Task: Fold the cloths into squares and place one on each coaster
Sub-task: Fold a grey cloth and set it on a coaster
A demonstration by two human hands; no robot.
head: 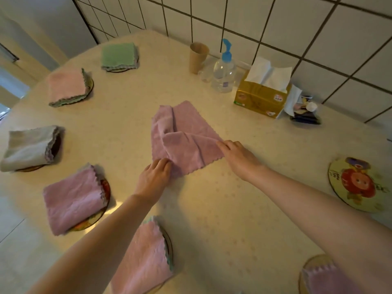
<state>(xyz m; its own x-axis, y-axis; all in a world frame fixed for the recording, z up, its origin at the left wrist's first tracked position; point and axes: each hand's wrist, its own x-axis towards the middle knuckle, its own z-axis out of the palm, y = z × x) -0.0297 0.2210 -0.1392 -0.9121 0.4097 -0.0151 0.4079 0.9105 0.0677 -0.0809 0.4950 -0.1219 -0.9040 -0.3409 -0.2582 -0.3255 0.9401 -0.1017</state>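
Soft, light, limp purple microfibre cloth point(182, 136); pinched at near corners under left hand point(153, 179) and right hand point(238, 159) fingers; best gripped at scalloped edges.

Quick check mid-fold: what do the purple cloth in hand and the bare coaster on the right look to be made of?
Purple cloth: soft, matte plush fabric, likely microfibre; it creases limply and has a zigzag-cut edge. Bare coaster: a rigid, flat disc with a printed cartoon picture and a slight sheen; possibly plastic or coated board, which the picture cannot settle.
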